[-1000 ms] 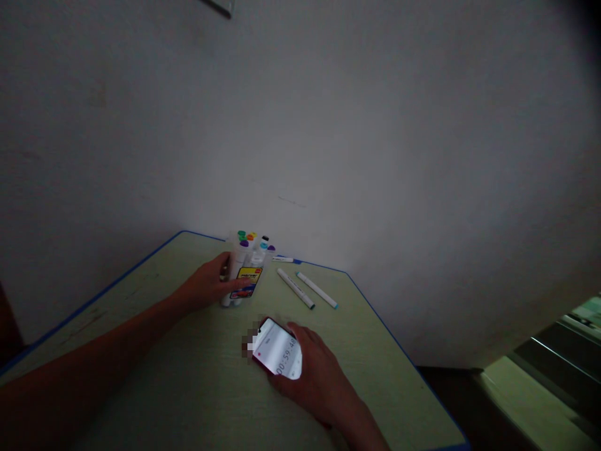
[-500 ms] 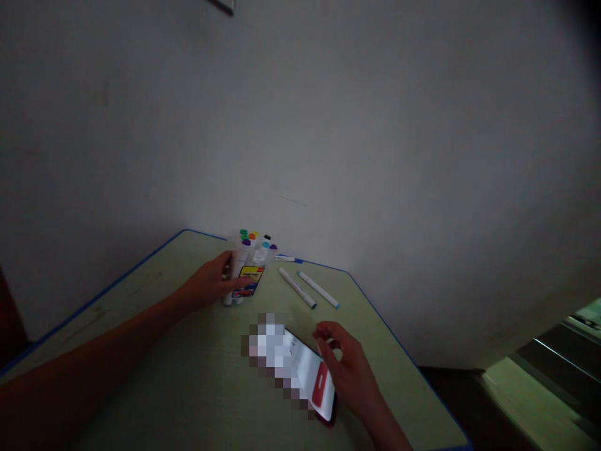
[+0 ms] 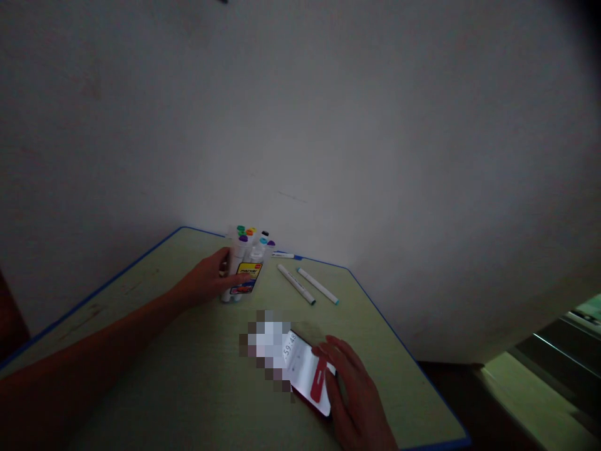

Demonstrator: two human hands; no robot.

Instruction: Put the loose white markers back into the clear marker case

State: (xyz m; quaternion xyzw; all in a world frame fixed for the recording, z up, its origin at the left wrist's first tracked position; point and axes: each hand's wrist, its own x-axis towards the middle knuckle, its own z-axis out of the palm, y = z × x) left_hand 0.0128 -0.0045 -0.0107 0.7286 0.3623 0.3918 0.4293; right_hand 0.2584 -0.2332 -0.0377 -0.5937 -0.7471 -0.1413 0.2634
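My left hand (image 3: pixel 211 280) is wrapped round a clear pack of markers (image 3: pixel 246 266) with coloured caps, standing near the far edge of a pale green table (image 3: pixel 154 351). My right hand (image 3: pixel 350 382) rests with fingers spread on the right edge of a lit phone (image 3: pixel 303 373) lying flat on the table near me. Part of the phone's screen is blurred out.
Two loose white markers (image 3: pixel 307 285) lie on the table to the right of the pack, and a third (image 3: pixel 286 255) lies by the wall. A plain wall rises directly behind the table's blue-trimmed edge. Another desk (image 3: pixel 539 388) stands lower right.
The phone went from being held up in my right hand to lying flat on the table. My right hand now lies against its right side. My left hand stayed on the marker pack.
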